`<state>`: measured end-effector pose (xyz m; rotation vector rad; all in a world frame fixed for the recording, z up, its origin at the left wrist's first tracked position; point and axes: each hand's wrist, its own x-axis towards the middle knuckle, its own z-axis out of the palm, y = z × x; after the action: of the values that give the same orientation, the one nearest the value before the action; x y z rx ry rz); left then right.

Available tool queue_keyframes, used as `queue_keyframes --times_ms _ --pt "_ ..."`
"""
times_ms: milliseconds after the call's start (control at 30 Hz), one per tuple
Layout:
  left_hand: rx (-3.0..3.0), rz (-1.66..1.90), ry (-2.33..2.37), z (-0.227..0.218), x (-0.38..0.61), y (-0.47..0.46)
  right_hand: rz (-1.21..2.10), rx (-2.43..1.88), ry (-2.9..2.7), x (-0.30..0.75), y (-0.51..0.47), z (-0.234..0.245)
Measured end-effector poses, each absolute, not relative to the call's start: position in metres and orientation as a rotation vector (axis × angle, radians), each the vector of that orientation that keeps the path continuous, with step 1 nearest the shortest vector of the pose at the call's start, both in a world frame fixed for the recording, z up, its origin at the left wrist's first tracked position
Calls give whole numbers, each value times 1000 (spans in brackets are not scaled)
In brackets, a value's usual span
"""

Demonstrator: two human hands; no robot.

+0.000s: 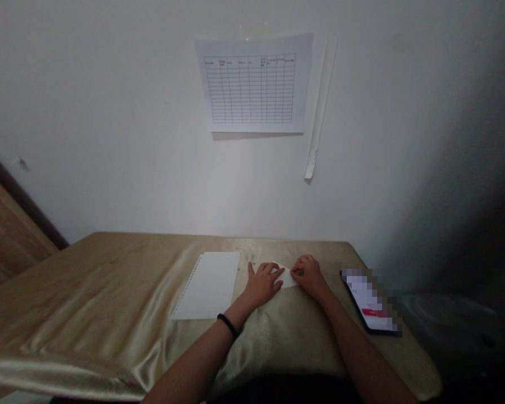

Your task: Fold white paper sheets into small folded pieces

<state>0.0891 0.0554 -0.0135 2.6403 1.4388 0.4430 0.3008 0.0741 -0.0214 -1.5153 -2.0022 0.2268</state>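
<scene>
A small piece of white paper (pixel 291 280), apparently folded, lies on the gold cloth between my hands. My left hand (pixel 264 280) rests on its left part with the fingers spread, and a dark band circles that wrist. At the paper's right edge, my right hand (pixel 308 275) is closed, thumb and index finger pinching the edge. Part of the paper is hidden under my left fingers. Just left of my left hand lies a stack of white loose-leaf sheets (pixel 210 285) with holes along its left side.
A phone (pixel 370 303) with a lit, partly blurred screen lies near the table's right edge. Shiny gold cloth (pixel 109 292) covers the table, wrinkled at left. On the wall behind hang a printed table sheet (pixel 252 90) and a narrow white strip (pixel 320 112).
</scene>
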Motion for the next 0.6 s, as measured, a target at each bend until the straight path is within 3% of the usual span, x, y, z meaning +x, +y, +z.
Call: queue_keyframes --times_ms 600 --pt "2692 488 1440 -9 91 49 302 -1591 -2031 313 74 -21"
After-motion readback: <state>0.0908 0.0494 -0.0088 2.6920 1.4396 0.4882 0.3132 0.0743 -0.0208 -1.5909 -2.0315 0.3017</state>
